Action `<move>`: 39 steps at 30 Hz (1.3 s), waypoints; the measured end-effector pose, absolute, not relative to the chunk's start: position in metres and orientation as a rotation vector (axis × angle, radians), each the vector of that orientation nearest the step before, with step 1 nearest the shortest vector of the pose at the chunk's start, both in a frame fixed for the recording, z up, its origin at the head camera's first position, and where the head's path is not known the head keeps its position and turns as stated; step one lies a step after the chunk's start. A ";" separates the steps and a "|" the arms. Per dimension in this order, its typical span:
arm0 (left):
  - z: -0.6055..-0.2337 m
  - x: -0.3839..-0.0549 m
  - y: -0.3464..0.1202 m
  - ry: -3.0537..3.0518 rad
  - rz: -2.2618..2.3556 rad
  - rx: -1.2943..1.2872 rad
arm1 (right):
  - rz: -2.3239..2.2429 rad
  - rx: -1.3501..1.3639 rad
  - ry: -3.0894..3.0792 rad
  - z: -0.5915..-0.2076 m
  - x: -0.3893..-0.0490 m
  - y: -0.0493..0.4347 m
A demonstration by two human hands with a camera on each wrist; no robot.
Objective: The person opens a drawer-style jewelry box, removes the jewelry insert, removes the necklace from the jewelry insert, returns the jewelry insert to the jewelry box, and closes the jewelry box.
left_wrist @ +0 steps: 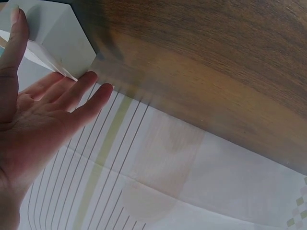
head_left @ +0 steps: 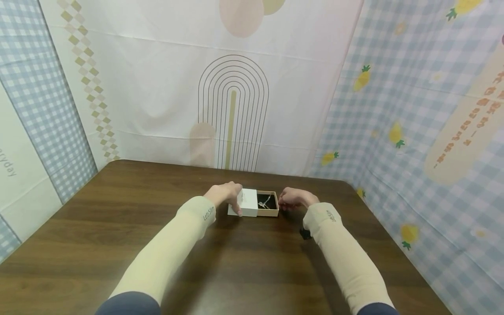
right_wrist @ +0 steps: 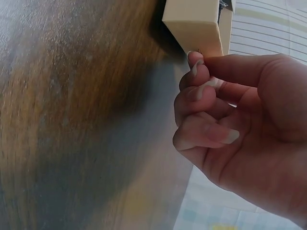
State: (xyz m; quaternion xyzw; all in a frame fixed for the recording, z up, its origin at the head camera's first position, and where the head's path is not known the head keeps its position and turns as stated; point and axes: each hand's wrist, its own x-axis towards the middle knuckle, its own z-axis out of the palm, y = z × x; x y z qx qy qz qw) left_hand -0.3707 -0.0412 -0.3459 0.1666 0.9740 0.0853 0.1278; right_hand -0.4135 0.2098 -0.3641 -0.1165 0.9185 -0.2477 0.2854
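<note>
A white box sleeve (head_left: 249, 203) lies on the table with its tan drawer (head_left: 268, 215) slid partway out to the right. Inside the drawer, a silver chain jewelry piece (head_left: 264, 204) rests on black lining. My left hand (head_left: 225, 195) grips the sleeve's left part, thumb along the near side and fingers at the far side. In the left wrist view, fingertips touch the edge of the sleeve (left_wrist: 69, 40). My right hand (head_left: 294, 198) pinches with thumb and forefinger at the drawer's right end; the other fingers are curled. What lies between those fingertips is mostly hidden.
The dark wooden table (head_left: 118, 227) extends around the box on all sides. Behind it hangs a white patterned cloth (head_left: 157, 87), and a blue checked cloth (head_left: 417, 70) closes off the right side. A small black device (head_left: 305, 233) sits under the right wrist.
</note>
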 end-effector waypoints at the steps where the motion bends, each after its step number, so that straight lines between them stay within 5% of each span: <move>1: -0.346 -0.371 -0.041 2.835 0.245 0.483 | -0.668 -0.306 2.453 -0.364 -0.413 0.210; 39: -0.349 -0.372 -0.040 2.841 0.224 0.466 | -0.385 -0.502 2.764 -0.361 -0.408 0.180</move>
